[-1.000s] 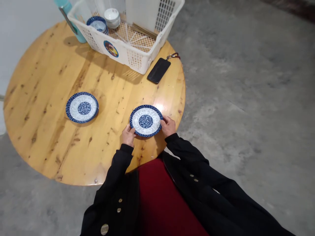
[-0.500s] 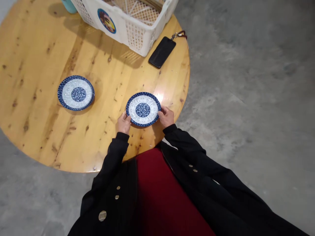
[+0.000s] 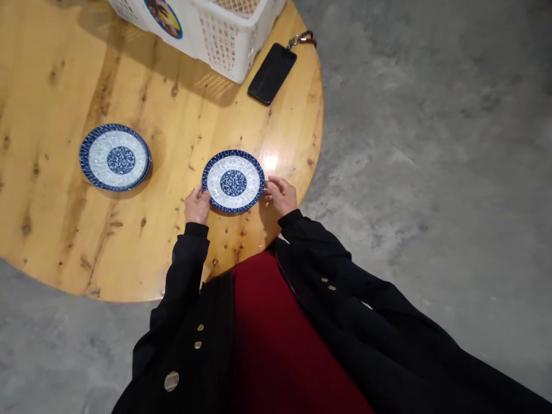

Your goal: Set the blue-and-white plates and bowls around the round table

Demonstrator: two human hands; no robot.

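A round plate (image 3: 233, 182) with a dark blue rim, a pale band and a blue patterned centre lies near the table's front right edge. My left hand (image 3: 198, 206) pinches its left rim, thumb over the edge. At the right rim, my right hand (image 3: 281, 195) has its fingers a little apart, the tips beside or just touching the edge; it no longer grips the plate. Farther left sits a small stack of matching plates (image 3: 115, 157), more than one rim showing on its right side.
The round wooden table (image 3: 129, 253) bears a white plastic crate (image 3: 218, 43) with perforated sides and a round sticker at the back. A black phone (image 3: 272, 73) with a strap lies right of it. Grey floor (image 3: 409, 144) surrounds the table.
My right hand's thumb has come off the plate's rim and its fingers have loosened. My left hand stays at the left rim. The whole view has shifted slightly.
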